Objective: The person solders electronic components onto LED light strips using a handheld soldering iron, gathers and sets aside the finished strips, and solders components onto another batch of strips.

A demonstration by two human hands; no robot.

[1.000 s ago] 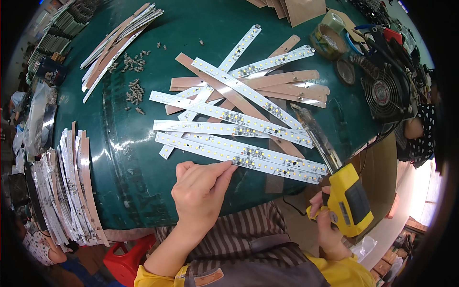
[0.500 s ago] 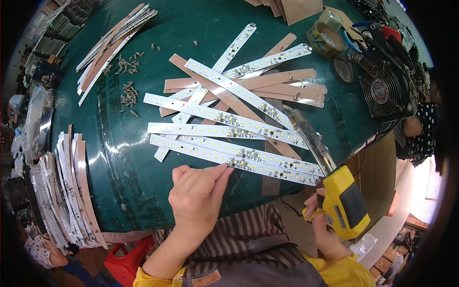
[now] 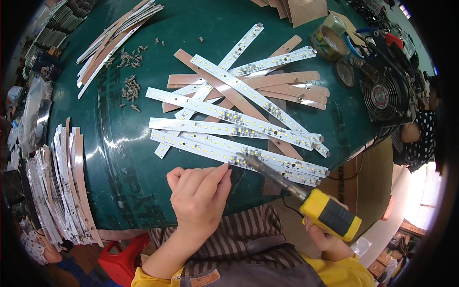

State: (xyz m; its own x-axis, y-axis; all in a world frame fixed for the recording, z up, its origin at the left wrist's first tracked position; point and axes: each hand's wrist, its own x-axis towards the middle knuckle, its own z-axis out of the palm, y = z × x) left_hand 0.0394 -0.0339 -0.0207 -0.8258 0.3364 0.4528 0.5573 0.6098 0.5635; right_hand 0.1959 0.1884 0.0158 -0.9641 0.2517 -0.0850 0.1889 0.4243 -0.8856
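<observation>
On the green tabletop (image 3: pixel 129 191), the tool's rod has swung left across the LED strips.
The crisscrossed pile of LED strips (image 3: pixel 229 103) lies much as it did a second ago, with the lowest strip (image 3: pixel 191 146) nearest the person, at the pile's near edge. The yellow-and-black tool (image 3: pixel 330 215), which pointed up past the strips' right ends earlier, now slants over them, its tip near the left fingertips; whether it touches a strip, I cannot tell. The right hand (image 3: pixel 327 241), partly hidden, grasps its handle. The left hand (image 3: pixel 198 198) has kept its narrow pinch, thumb and forefinger together at the lowest strip's lower edge; I cannot tell whether they grip it. The small metal connectors (image 3: pixel 130 88) are unmoved at upper left.
</observation>
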